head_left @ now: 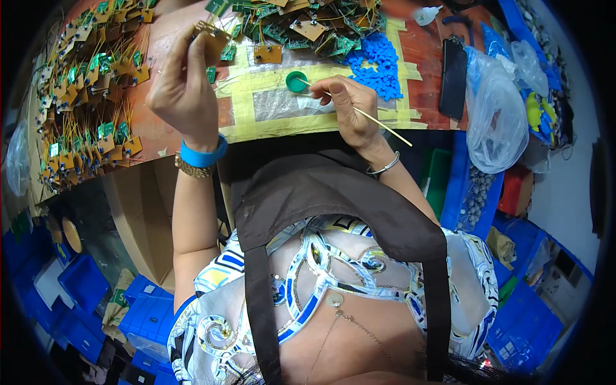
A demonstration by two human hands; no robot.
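Note:
My left hand (pixel 184 96), raised over the table's left part, pinches a brown circuit board (pixel 217 37) between thumb and fingertips. A small green board (pixel 218 7) shows just above it. My right hand (pixel 351 110) grips a thin wooden stick (pixel 388 129) slanting down to the right. The stick's far tip reaches a small round green cap (pixel 294 85) on the taped work surface (pixel 269 106); whether it touches the inside cannot be made out. A heap of green and brown circuit boards (pixel 308 30) lies just beyond. Beside it are many small blue pieces (pixel 380 69).
Wired boards (pixel 102 77) stand in dense rows along the table's left side. A black phone (pixel 452 80) lies at the right, with a clear plastic bag (pixel 497 125) hanging off the edge. Blue bins (pixel 151 314) stack below on both sides; an open carton (pixel 138 218) sits under the table.

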